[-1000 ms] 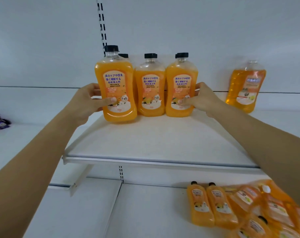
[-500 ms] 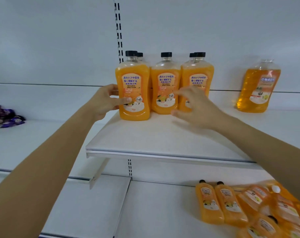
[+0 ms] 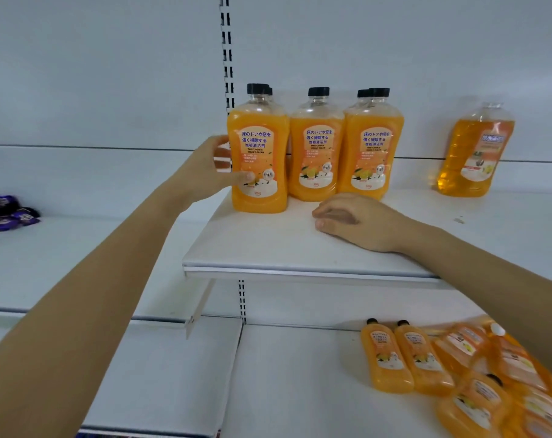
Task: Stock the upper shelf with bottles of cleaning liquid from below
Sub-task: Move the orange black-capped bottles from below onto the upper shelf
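My left hand [image 3: 209, 172] is gripping, I think, the leftmost bottle [image 3: 262, 137] while my right hand [image 3: 360, 221] is resting loosely curled on the upper shelf [image 3: 268, 248].

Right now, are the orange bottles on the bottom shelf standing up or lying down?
Lying down. The lower bottles lie flat on the lower shelf, labels up, piled together.

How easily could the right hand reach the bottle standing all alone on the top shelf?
Probably easily. The right hand lies empty on the upper shelf, and only bare shelf shows between it and the lone bottle to its right, so nothing looks in the way.
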Action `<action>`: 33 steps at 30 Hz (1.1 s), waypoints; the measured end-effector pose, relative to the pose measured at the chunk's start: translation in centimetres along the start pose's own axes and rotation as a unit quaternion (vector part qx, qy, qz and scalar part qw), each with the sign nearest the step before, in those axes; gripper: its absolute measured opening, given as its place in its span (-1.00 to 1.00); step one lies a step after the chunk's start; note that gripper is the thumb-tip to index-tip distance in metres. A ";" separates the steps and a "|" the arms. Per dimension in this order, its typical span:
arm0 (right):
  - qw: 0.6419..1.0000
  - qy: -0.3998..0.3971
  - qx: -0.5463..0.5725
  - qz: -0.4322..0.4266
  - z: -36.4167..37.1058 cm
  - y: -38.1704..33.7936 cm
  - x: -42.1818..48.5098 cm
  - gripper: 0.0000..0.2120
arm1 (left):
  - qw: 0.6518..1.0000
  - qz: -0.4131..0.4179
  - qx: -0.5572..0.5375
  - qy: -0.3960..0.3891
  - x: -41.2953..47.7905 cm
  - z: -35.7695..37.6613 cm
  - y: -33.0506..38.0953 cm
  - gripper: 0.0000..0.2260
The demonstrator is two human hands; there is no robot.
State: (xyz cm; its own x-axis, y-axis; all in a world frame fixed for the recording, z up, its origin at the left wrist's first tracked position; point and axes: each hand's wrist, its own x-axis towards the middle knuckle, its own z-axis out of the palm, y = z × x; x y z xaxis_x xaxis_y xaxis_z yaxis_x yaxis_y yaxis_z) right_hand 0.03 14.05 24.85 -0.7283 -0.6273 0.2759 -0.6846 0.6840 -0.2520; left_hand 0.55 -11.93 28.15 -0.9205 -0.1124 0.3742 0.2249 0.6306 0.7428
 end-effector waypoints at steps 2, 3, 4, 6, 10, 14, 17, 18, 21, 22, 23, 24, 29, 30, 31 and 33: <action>0.999 0.034 -0.028 0.005 -0.4 0.1 -0.4 -0.68 | 0.992 0.047 0.097 0.066 -0.8 -0.4 0.5 -0.30; 0.997 0.058 -0.044 0.007 -0.7 0.0 -0.7 -0.69 | 0.978 0.081 0.153 0.112 -1.4 -0.5 0.9 -0.35; 0.995 0.086 -0.054 0.011 -1.0 -0.1 -1.0 -0.71 | 0.959 0.122 0.206 0.155 -2.0 -0.7 1.4 -0.43; 0.989 0.129 -0.063 0.026 -1.5 -0.4 -2.0 -0.74 | 0.917 0.189 0.286 0.204 -3.3 -0.7 2.8 -0.59; 0.982 0.168 -0.077 0.046 -2.2 -0.8 -5.7 -0.74 | 0.891 0.199 0.364 0.184 -6.6 0.5 5.5 -0.70; 0.967 0.235 -0.081 0.054 -1.4 -0.1 -13.4 -0.67 | 0.907 0.197 0.315 0.200 -12.8 3.3 6.0 -0.74; 0.958 0.275 -0.058 0.062 1.2 1.1 -20.4 -0.63 | 0.921 0.201 0.265 0.203 -19.1 7.3 5.6 -0.76; 0.957 0.277 -0.051 0.070 2.4 1.5 -22.7 -0.62 | 0.928 0.193 0.254 0.192 -21.1 8.9 5.3 -0.77; 0.962 0.244 -0.029 0.116 6.4 2.7 -29.9 -0.60 | 0.952 0.153 0.236 0.124 -27.3 14.1 4.1 -0.75; 0.967 0.216 -0.022 0.136 7.7 2.9 -32.3 -0.59 | 0.959 0.131 0.234 0.092 -29.2 15.7 3.5 -0.74; 0.970 0.176 -0.011 0.164 9.1 3.2 -34.6 -0.59 | 0.966 0.098 0.234 0.052 -31.1 17.2 2.8 -0.75; 0.972 0.129 0.004 0.198 10.4 3.5 -36.8 -0.63 | 0.970 0.058 0.238 0.002 -32.8 18.7 2.0 -0.75; 0.916 -0.166 0.067 0.360 16.3 4.9 -46.1 -0.72 | 0.913 -0.121 0.259 -0.291 -39.5 24.5 -1.8 -0.70; 0.898 -0.208 0.078 0.380 17.0 5.1 -47.5 -0.72 | 0.899 -0.137 0.257 -0.327 -40.5 25.3 -2.2 -0.70; 0.885 -0.236 0.088 0.391 17.7 5.3 -48.7 -0.71 | 0.888 -0.146 0.254 -0.354 -41.5 26.1 -2.5 -0.72; 0.869 -0.263 0.102 0.407 18.7 5.7 -50.6 -0.69 | 0.872 -0.153 0.251 -0.390 -43.2 27.4 -3.0 -0.73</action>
State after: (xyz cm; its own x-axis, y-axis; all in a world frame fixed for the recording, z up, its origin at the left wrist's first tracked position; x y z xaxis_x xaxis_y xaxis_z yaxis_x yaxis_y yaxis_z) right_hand 32.42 42.73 -7.89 -0.8503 -0.0863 -0.5192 0.1117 0.9344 -0.3383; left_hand 30.90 12.05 -5.44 -0.8941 0.0995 -0.4366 -0.0569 0.9419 0.3311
